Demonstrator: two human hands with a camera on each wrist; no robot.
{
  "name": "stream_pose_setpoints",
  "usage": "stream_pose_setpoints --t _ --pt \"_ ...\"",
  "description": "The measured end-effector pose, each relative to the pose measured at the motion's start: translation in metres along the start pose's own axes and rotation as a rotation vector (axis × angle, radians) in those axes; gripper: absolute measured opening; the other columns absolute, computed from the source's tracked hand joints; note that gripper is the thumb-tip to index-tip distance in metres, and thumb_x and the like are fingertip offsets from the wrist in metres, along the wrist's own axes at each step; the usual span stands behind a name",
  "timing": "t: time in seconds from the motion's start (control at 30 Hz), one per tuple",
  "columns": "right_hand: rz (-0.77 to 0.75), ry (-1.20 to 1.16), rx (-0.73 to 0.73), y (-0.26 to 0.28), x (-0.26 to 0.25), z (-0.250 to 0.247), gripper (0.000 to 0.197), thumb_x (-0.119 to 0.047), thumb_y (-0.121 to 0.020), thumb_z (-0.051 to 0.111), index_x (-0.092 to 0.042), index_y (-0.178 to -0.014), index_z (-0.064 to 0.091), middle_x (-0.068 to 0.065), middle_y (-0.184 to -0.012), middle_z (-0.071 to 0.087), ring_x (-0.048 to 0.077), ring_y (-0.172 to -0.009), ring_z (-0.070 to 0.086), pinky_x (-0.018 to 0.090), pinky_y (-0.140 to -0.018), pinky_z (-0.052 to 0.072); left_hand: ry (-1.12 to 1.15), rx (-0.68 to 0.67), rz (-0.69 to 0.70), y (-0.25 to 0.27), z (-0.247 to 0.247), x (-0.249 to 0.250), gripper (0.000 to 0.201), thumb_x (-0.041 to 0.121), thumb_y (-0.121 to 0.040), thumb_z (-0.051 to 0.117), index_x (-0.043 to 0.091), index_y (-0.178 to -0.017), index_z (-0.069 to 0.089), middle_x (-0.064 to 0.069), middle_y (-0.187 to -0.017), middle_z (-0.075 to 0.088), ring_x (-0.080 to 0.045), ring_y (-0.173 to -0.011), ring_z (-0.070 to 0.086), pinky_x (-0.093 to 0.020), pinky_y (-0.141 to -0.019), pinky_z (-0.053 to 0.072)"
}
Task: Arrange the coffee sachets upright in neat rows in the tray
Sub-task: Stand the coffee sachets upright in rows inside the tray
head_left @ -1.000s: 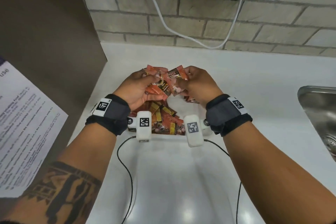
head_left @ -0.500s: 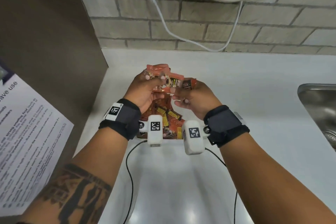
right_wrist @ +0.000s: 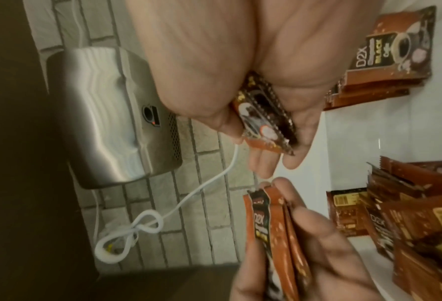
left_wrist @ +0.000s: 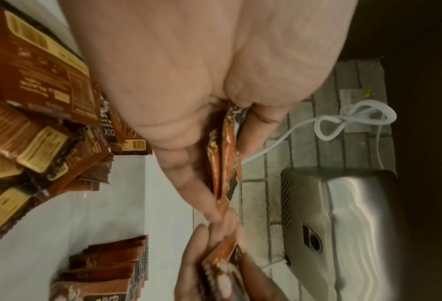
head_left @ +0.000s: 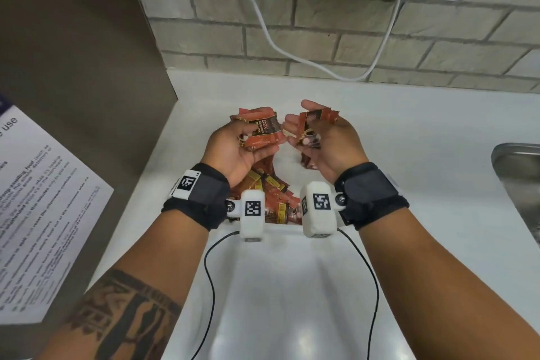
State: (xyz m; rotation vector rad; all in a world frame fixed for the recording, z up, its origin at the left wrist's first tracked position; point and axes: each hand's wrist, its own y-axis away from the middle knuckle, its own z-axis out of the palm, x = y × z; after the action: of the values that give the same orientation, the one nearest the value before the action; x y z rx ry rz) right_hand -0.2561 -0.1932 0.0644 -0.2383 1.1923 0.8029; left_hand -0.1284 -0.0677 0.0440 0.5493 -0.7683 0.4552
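Sachets are split between both hands above the tray (head_left: 289, 161), at mid-frame in the head view. The left hand (head_left: 233, 149) grips a small stack (head_left: 261, 130), thumb on top and fingers curled under; the right hand (head_left: 330, 143) pinches a thinner bundle (head_left: 311, 128) between thumb and fingers. The two hands are just apart.

By my reading the job is at an early stage. A short upright row (right_wrist: 379, 67) stands at the upper right of the right wrist view, and the same row (left_wrist: 106, 270) shows at the lower left of the left wrist view. Most of the stock is a loose pile (head_left: 268, 193) lying every way near the wrists. What remains: square up the held bundles, stand them beside the row, then work through the pile.
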Motion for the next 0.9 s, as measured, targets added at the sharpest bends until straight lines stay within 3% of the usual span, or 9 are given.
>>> stream_pose_setpoints --t 0.13,0.2,0.27,0.3,0.4,0.53,0.73,0.8,0.9 --pt "0.012 0.167 -0.078 0.015 0.013 0.006 0.034 -0.006 -0.095 0.064 -0.017 -0.127 0.059 -0.001 -0.091 0.064 0.015 -0.084 0.064 0.034 -0.082 0.058 -0.018 0.026 0.114 0.001 0.001 -0.005 0.048 0.004 -0.092 0.055 -0.004 -0.139 0.051 -0.021 -0.124 0.064 -0.030 -0.097 0.064 -0.030 -0.067 0.053" --pt "0.009 0.222 -0.111 0.021 0.020 0.013 0.043 -0.014 -0.087 0.077 -0.017 -0.125 0.058 -0.002 -0.095 0.068 0.010 -0.081 0.067 0.032 -0.081 0.059 -0.081 -0.045 0.154 0.004 0.005 -0.008 0.033 0.000 -0.083 0.062 -0.001 -0.116 0.065 -0.016 -0.104 0.072 -0.027 -0.090 0.066 -0.030 -0.074 0.053" --pt "-0.008 0.234 -0.073 0.020 0.022 0.015 0.047 -0.014 -0.082 0.081 -0.016 -0.123 0.059 0.000 -0.097 0.071 0.008 -0.080 0.070 0.033 -0.080 0.059 -0.113 -0.084 0.166 0.007 0.008 -0.010 0.015 -0.005 -0.079 0.063 0.006 -0.088 0.068 -0.010 -0.080 0.071 -0.026 -0.080 0.067 -0.031 -0.075 0.054" --pt "-0.011 0.236 -0.057 0.019 0.021 0.015 0.047 -0.013 -0.081 0.082 -0.016 -0.122 0.059 0.000 -0.095 0.071 0.007 -0.079 0.070 0.033 -0.079 0.058 -0.090 -0.077 0.150 0.008 0.008 -0.009 0.016 -0.006 -0.082 0.062 0.009 -0.084 0.067 -0.008 -0.077 0.071 -0.025 -0.078 0.067 -0.031 -0.076 0.053" --pt "0.009 0.238 -0.073 0.015 0.017 0.013 0.044 -0.011 -0.081 0.082 -0.017 -0.119 0.061 -0.003 -0.090 0.070 0.008 -0.077 0.069 0.029 -0.075 0.057 0.027 -0.058 0.070 0.009 0.007 -0.007 0.014 0.001 -0.092 0.054 0.008 -0.093 0.066 -0.010 -0.090 0.070 -0.025 -0.084 0.066 -0.031 -0.075 0.054" --pt "0.027 0.189 -0.114 0.011 0.010 0.009 0.040 -0.006 -0.084 0.078 -0.019 -0.119 0.062 0.001 -0.097 0.072 0.016 -0.088 0.069 0.030 -0.077 0.055 -0.031 -0.068 0.076 0.010 0.008 -0.004 0.016 0.006 -0.097 0.053 0.008 -0.108 0.065 -0.014 -0.105 0.071 -0.025 -0.090 0.070 -0.033 -0.072 0.059" --pt "-0.011 0.036 -0.081 0.009 0.016 0.013 0.037 -0.005 -0.091 0.069 -0.012 -0.126 0.059 0.010 -0.104 0.067 0.022 -0.093 0.068 0.038 -0.081 0.058 -0.147 -0.059 0.098 0.008 0.007 -0.008 0.057 -0.004 -0.077 0.075 -0.011 -0.130 0.053 -0.031 -0.123 0.062 -0.041 -0.107 0.066 -0.052 -0.095 0.055" --pt "-0.032 0.066 -0.133 0.011 0.017 0.017 0.044 -0.003 -0.088 0.072 -0.010 -0.128 0.056 0.013 -0.111 0.070 0.022 -0.097 0.069 0.034 -0.079 0.058 -0.141 -0.024 0.102 0.008 0.009 -0.013 0.054 -0.003 -0.080 0.075 -0.010 -0.129 0.055 -0.030 -0.124 0.063 -0.039 -0.108 0.066 -0.050 -0.097 0.055" --pt "-0.060 0.175 -0.165 0.011 0.014 0.017 0.045 -0.002 -0.087 0.073 -0.010 -0.128 0.056 0.007 -0.110 0.072 0.015 -0.095 0.070 0.026 -0.074 0.054 -0.061 -0.016 0.091 0.012 0.011 -0.013 0.032 0.005 -0.087 0.068 0.001 -0.118 0.064 -0.019 -0.111 0.071 -0.027 -0.095 0.072 -0.040 -0.084 0.059"
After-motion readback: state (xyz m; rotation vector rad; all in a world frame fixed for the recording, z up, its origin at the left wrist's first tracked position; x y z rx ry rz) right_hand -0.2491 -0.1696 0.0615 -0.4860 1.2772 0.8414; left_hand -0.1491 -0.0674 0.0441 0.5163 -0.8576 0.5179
